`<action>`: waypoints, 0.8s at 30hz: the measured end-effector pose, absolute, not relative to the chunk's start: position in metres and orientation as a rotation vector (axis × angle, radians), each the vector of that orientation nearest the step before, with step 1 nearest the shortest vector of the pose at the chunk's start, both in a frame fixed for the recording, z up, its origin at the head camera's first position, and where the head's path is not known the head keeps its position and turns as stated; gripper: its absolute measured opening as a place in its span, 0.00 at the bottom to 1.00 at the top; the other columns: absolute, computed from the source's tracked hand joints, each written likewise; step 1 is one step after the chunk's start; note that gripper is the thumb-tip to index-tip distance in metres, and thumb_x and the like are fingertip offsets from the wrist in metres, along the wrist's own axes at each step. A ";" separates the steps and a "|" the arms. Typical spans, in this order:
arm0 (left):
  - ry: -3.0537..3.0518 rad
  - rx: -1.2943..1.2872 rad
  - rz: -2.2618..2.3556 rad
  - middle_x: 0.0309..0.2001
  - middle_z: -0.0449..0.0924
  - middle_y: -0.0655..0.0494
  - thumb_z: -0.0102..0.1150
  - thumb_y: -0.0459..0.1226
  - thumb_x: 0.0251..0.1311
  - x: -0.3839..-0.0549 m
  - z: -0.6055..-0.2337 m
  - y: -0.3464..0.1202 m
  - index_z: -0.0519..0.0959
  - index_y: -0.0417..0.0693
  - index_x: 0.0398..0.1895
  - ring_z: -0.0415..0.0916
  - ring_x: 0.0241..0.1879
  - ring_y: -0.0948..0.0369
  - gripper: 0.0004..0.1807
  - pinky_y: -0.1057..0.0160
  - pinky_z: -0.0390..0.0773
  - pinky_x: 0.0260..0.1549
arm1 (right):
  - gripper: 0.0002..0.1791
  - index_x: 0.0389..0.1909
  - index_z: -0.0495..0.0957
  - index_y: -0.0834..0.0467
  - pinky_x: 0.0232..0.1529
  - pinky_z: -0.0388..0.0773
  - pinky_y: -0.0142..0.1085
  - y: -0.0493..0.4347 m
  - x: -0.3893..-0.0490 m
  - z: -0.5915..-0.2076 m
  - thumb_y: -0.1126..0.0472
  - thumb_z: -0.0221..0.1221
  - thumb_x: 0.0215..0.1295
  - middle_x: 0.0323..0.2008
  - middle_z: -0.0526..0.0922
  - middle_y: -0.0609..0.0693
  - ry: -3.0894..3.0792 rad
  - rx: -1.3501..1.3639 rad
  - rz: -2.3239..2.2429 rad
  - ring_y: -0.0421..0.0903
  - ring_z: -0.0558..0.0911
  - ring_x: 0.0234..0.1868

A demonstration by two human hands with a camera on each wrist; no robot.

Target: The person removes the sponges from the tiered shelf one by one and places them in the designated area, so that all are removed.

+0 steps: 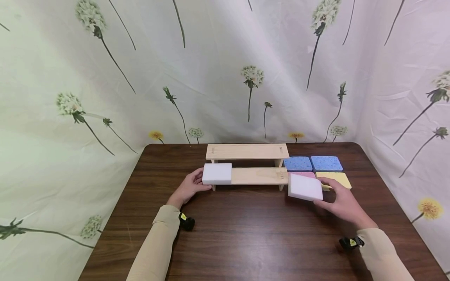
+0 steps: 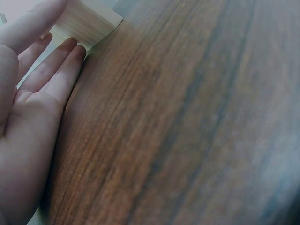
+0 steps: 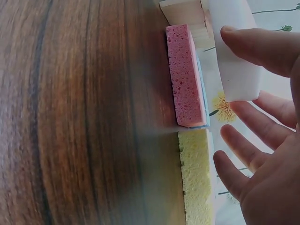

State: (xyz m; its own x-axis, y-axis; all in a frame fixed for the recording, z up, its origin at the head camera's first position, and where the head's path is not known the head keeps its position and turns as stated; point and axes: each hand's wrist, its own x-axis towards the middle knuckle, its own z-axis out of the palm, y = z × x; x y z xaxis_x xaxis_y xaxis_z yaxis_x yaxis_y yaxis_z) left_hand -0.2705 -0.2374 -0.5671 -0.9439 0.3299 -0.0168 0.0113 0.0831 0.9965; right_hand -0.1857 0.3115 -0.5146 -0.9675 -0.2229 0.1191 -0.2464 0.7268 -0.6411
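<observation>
My right hand [image 1: 343, 201] pinches a white foam sponge [image 1: 304, 187] by its right end, thumb on one side and fingers on the other. The sponge is raised and tilted, overlapping the pink sponge [image 1: 306, 174] in the head view. My left hand [image 1: 188, 189] is at the left end of the lower step of a wooden two-step rack [image 1: 258, 175]. Its fingers are extended, with fingertips right at the rack's side [image 2: 86, 23] in the left wrist view. Another white foam sponge [image 1: 216, 173] lies flat on that step, beside the left fingers.
Two blue sponges [image 1: 298, 163] lie side by side right of the rack. In front of them are the pink one and a yellow sponge [image 1: 337, 179]. All rest on a dark wood table [image 1: 242, 234], with a dandelion-print cloth [image 1: 214, 78] behind.
</observation>
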 end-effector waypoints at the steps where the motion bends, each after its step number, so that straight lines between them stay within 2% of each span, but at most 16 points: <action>1: 2.123 0.343 1.949 0.72 0.69 0.34 0.74 0.22 0.58 -0.270 -0.567 -0.237 0.63 0.36 0.78 0.73 0.68 0.50 0.45 0.67 0.77 0.62 | 0.46 0.73 0.67 0.66 0.64 0.72 0.67 0.312 -0.185 -0.515 0.55 0.79 0.58 0.68 0.73 0.69 -2.887 0.395 1.080 0.67 0.73 0.67; 10: 2.135 0.336 1.942 0.71 0.70 0.33 0.74 0.22 0.58 -0.269 -0.565 -0.237 0.64 0.36 0.78 0.73 0.68 0.50 0.45 0.67 0.77 0.62 | 0.46 0.72 0.69 0.65 0.62 0.74 0.66 0.314 -0.182 -0.519 0.53 0.80 0.57 0.66 0.76 0.68 -2.884 0.408 1.038 0.66 0.75 0.65; 17: 2.137 0.329 1.935 0.72 0.70 0.34 0.74 0.23 0.58 -0.270 -0.566 -0.238 0.63 0.37 0.78 0.72 0.69 0.49 0.45 0.66 0.77 0.63 | 0.47 0.73 0.68 0.64 0.62 0.73 0.69 0.315 -0.179 -0.520 0.50 0.79 0.57 0.67 0.74 0.69 -2.919 0.386 1.036 0.68 0.74 0.66; 24: 2.135 0.332 1.932 0.72 0.70 0.34 0.74 0.23 0.58 -0.269 -0.565 -0.238 0.63 0.37 0.78 0.72 0.69 0.48 0.45 0.66 0.76 0.63 | 0.47 0.73 0.67 0.63 0.64 0.71 0.71 0.316 -0.176 -0.522 0.53 0.78 0.58 0.69 0.73 0.69 -2.953 0.365 1.035 0.70 0.72 0.68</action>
